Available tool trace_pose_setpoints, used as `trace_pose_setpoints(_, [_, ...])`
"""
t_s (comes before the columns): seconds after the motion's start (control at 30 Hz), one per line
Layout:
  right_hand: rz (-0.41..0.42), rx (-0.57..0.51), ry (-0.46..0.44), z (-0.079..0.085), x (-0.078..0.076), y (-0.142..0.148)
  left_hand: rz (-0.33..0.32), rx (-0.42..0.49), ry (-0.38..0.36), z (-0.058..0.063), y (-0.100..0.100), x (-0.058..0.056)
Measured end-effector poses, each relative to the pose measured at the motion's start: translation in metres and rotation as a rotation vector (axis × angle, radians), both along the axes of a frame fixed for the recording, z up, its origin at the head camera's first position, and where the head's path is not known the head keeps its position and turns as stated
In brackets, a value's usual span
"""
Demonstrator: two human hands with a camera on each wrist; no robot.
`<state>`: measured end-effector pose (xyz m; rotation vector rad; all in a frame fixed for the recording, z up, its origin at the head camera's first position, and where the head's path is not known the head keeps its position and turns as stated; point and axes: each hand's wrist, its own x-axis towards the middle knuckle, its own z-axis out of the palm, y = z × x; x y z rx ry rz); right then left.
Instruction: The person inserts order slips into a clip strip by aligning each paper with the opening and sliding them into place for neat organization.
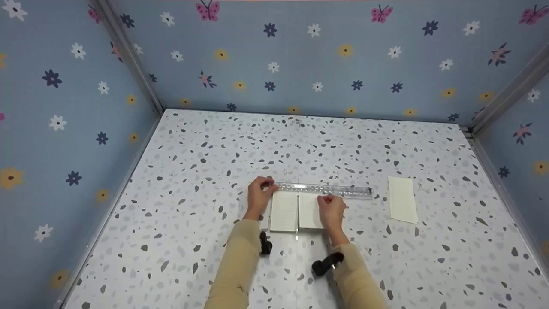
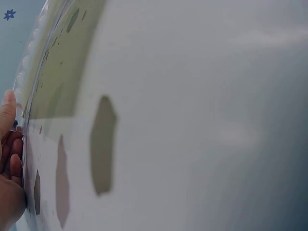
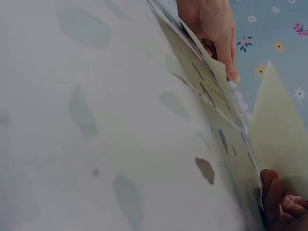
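Note:
A clear plastic ruler (image 1: 326, 189) lies crosswise over the top edges of two pale cream paper pieces. The left hand (image 1: 258, 198) pinches the ruler's left end, its thumb (image 2: 7, 113) on top. Below the ruler sits the left paper piece (image 1: 284, 212), flat on the table. Just beside it, across a narrow dark gap, is the right paper piece (image 1: 309, 212). The right hand (image 1: 331, 211) pinches this right piece near its upper right part. In the right wrist view the held paper (image 3: 276, 125) stands raised above the right hand's curled fingers (image 3: 274, 192).
Another cream paper strip (image 1: 402, 199) lies apart on the right of the speckled white table (image 1: 206, 171). Blue flowered panels (image 1: 300, 56) enclose the table at the back and both sides. A black wrist camera (image 1: 326, 263) hangs at the right sleeve.

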<state>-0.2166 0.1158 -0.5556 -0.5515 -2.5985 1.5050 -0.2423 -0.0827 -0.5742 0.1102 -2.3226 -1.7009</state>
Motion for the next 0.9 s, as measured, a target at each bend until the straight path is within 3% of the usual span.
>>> trace_pose_setpoints(0.53, [0.027, -0.013, 0.006, -0.0006, -0.0011, 0.0014, -0.028, 0.025, 0.046, 0.0002, -0.0005, 0.0008])
trace_pose_setpoints(0.9, [0.046, 0.006, -0.032, 0.0025, -0.0018, 0.004, -0.02, 0.022, 0.003, 0.0001, 0.0002, 0.0005])
